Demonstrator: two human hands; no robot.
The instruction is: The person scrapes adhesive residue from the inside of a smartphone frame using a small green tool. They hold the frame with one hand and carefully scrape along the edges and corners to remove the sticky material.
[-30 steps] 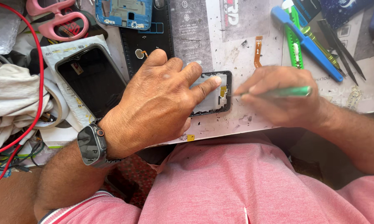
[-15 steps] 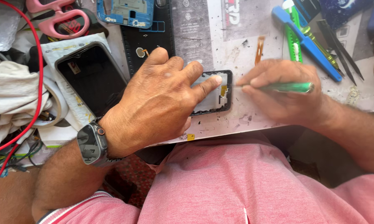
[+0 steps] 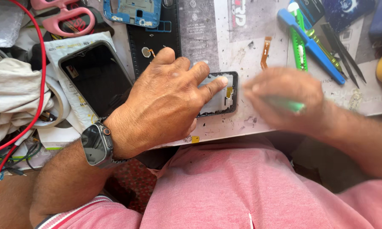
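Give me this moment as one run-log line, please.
left hand: pressing down black phone frame | right hand: gripping green tool, blurred, beside frame | surface: white mat

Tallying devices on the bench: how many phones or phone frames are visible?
3: black phone frame under the left hand; dark-screened phone at left; blue phone frame top. More may be hidden.

A small black phone frame lies flat on the worn grey work mat, near its front edge. It is rectangular with rounded corners, its inner face up, showing a pale grey panel and a small yellow part by its right side. Most of its left portion is hidden; only the right end and bottom edge show. Just to its right is a slim green tool, blurred, lying roughly level with its tip toward the frame.
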